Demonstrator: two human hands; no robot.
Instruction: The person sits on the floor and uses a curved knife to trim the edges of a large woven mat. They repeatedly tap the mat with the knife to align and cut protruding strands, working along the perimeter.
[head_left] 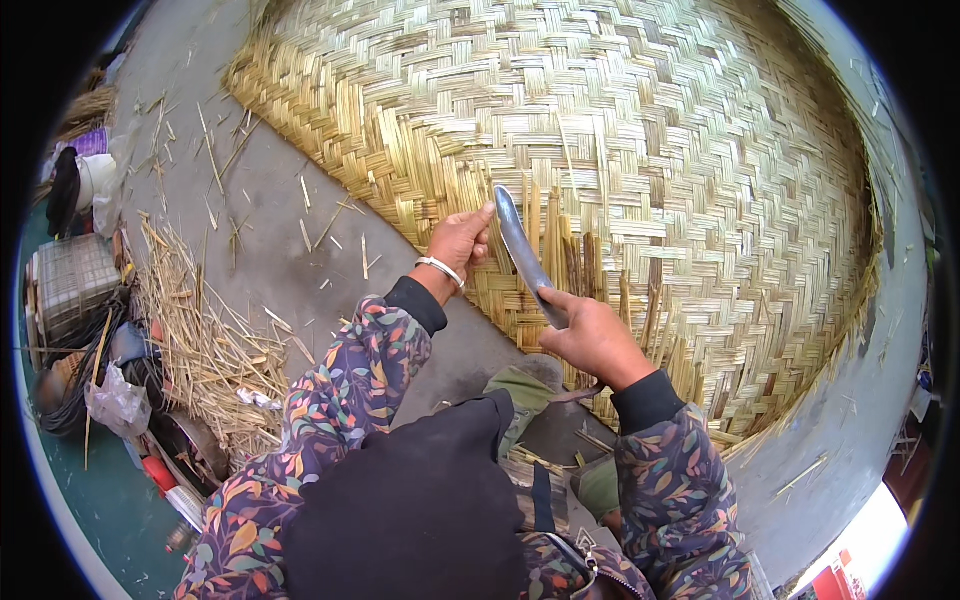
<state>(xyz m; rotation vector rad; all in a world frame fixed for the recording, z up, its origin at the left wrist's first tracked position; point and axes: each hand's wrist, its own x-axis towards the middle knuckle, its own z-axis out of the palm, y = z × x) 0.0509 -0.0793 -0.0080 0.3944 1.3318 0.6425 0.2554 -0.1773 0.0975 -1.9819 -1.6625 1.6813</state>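
We see even, soft daylight with only faint shadows; the woven mat (pixel 700 180) looks palest across its upper middle and dulls to brown along its right rim; the curved blade (pixel 522 250) carries a cool sheen; at lower right we find a patch of ground (pixel 872 540) burnt out to white, while the black cloth (pixel 400 510) swallows detail; the fisheye bends edges, rings us with blue fringing and black corners, and softens the clutter (pixel 75 290) far left.
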